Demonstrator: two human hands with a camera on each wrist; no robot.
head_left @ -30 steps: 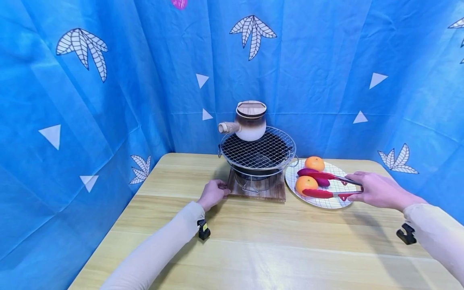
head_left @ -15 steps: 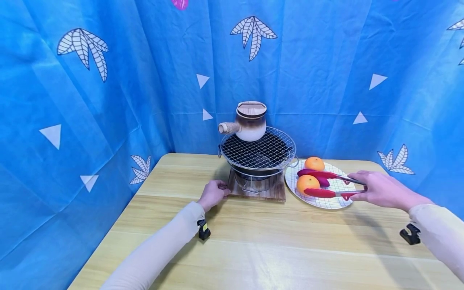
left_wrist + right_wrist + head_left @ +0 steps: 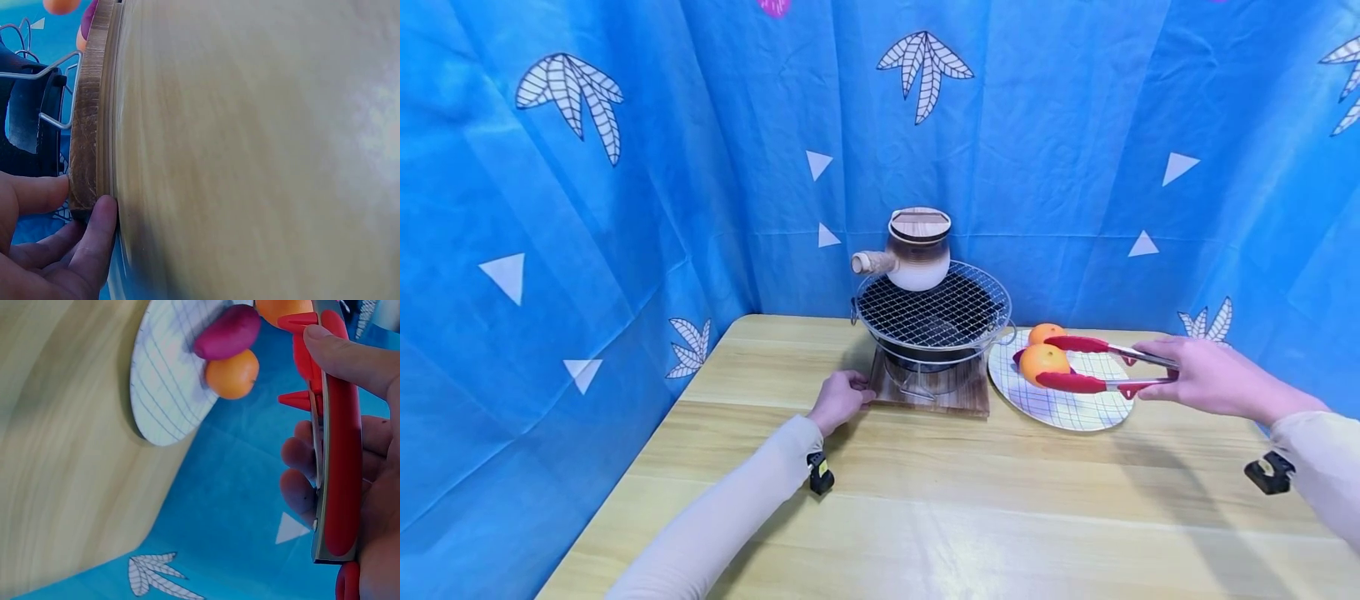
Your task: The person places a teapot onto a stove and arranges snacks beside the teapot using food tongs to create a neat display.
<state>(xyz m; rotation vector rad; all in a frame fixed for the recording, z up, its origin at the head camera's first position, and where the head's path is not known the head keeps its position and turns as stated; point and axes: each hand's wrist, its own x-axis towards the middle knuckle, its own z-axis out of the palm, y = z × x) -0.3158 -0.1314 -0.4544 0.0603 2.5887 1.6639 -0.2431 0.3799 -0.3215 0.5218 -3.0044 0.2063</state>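
In the head view my right hand (image 3: 1217, 379) holds red-tipped kitchen tongs (image 3: 342, 456), whose tips stand either side of an orange (image 3: 1045, 365). That orange hangs over the white checked plate (image 3: 1101, 408). On the plate lie a purple sweet potato (image 3: 228, 331) and a second orange (image 3: 232, 375); in the head view the held orange and tongs hide most of the potato. My left hand (image 3: 838, 402) pinches the near-left corner of a dark wooden board (image 3: 87, 125), thumb over the top and a finger along its edge.
A round grill (image 3: 932, 308) with a wire mesh stands on the board, left of the plate. On its mesh sits a clay pot (image 3: 919, 262) with a wooden lid and a side handle pointing left. A blue curtain (image 3: 1060, 125) hangs behind the wooden table (image 3: 925, 500).
The right hand has moved right and slightly up with the tongs. The front orange has come up off the plate between their tips, covering the potato. The left hand stays at the board.
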